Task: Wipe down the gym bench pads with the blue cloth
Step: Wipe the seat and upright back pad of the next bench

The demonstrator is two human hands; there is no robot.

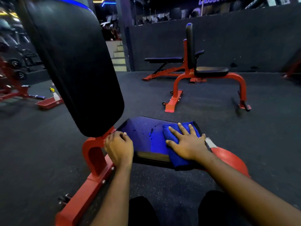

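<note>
Off to the left on the dark floor lies a shallow red tray (48,103), and a pale spray bottle (56,95) with a yellow trigger stands upright in it, as far as the dim light lets one tell. Nearer, the blue cloth (178,158) lies folded into a thick strip on the right part of the seat pad (143,139). Its long axis runs from the pad's near edge towards its far edge. The near end hangs over the front edge and the far end reaches almost to the back edge. The right hand (187,144) lies flat on top of the cloth, with its fingers straight and spread, pointing away from the person and a little to the left. The left hand (119,147) has its fingers curled and grips the left edge of the seat pad, just beside the red frame (94,154). The bare part of the seat pad between the hands reflects blue light and carries a few dark drops (151,133). The black back pad (73,62) rises from the frame behind the left hand and leans up to the left. Further off on the floor stands another bench (210,71) with a red frame and black pads.
</note>
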